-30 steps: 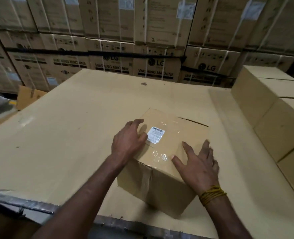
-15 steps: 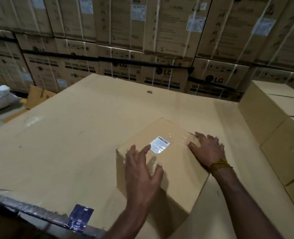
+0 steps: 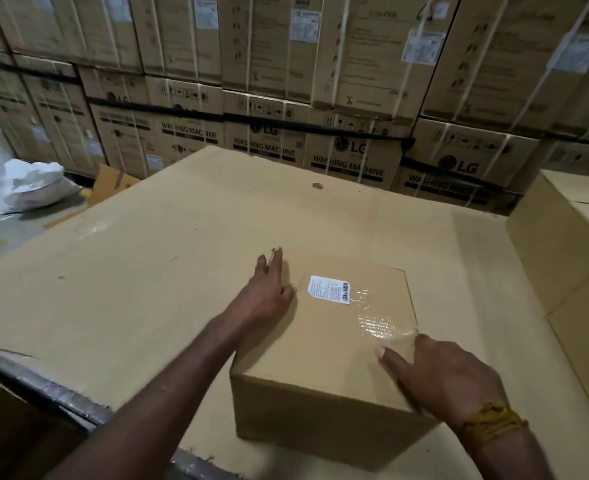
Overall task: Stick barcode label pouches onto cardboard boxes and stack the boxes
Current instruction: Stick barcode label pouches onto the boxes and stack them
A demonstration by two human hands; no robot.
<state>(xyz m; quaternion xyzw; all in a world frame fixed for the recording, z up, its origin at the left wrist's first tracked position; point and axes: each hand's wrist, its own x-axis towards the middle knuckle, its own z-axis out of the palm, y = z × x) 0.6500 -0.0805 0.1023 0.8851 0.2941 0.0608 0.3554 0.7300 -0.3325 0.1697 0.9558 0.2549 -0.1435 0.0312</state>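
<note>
Head camera, looking down at a person's two bare hands over a wide cardboard sheet [image 3: 168, 258] that serves as a work surface. A plain brown box [image 3: 327, 368] sits on the sheet, near and slightly right of centre. On its top, toward the far side, a clear pouch [image 3: 352, 306] is stuck flat, with a white barcode label [image 3: 328, 288] inside at its far left end; the plastic glints toward the box's right edge. The left hand [image 3: 269, 292] lies along the box's far left edge, fingers straight and close together, holding nothing. The right hand [image 3: 442, 379] rests on the box's near right corner, thumb stretched out flat on the top, fingers spread over the edge, gripping nothing; yellow thread [image 3: 490, 420] circles its wrist. At the right stand more plain boxes [image 3: 563, 244], stacked. Behind, a wall of large cartons [image 3: 348, 98] printed "LG Washing Machine" fills the far side. White sacks [image 3: 26, 185] lie on the floor, far left.
</note>
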